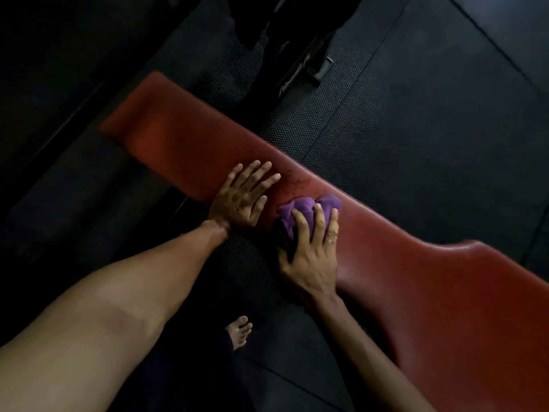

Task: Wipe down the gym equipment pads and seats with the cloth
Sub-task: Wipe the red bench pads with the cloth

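A long red padded gym bench (184,150) runs slantwise across a dim room floored with black textured rubber mats (416,114). The left hand (237,200) lies flat on the pad, fingers (261,171) spread and gripping nothing. Just beside it, the right hand (312,251) presses a bunched purple cloth (300,211) onto the pad's near edge, fingers curled over it. A bare foot (239,331) stands on the floor below.
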